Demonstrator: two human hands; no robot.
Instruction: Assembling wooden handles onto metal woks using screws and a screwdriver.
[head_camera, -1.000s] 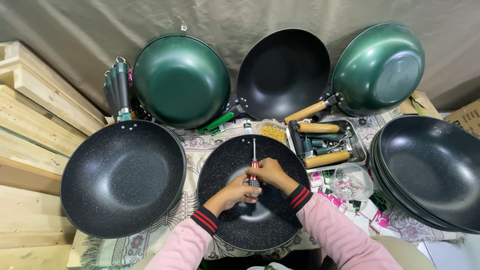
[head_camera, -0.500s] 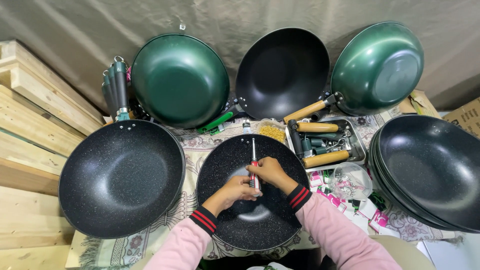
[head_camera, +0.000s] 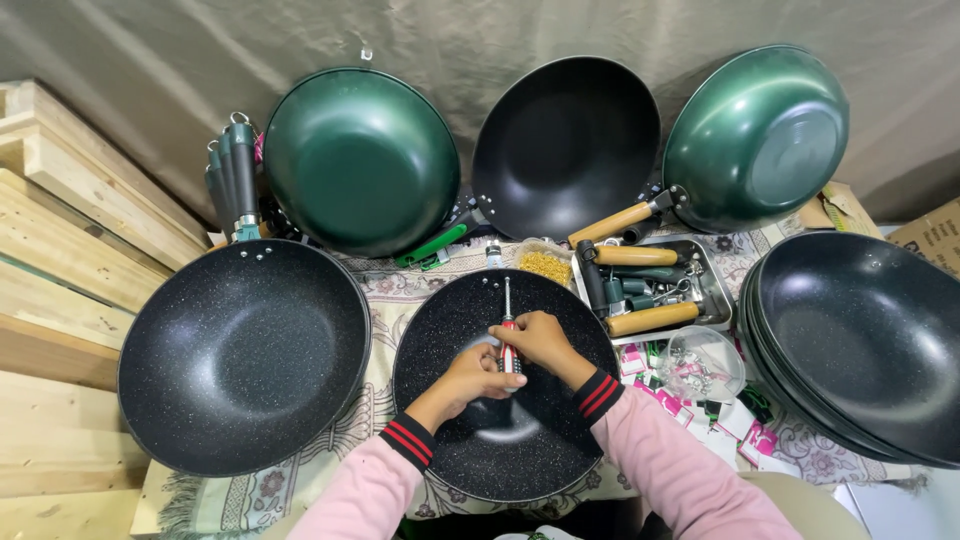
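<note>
Gripping screwdriver (head_camera: 507, 335) between fingers (head_camera: 527, 338), over black pan (head_camera: 450, 440)

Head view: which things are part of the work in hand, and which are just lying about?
In hand: left hand and right hand on the red-handled screwdriver, over the speckled black pan.

Lying about: large speckled pan, green woks, tray of wooden handles, stacked black pans.

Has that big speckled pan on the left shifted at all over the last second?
Barely, if at all. The speckled pan lies in about the same spot beside the stacked wooden planks; its tiny drift matches the whole view's, so the head camera probably moved.
</note>
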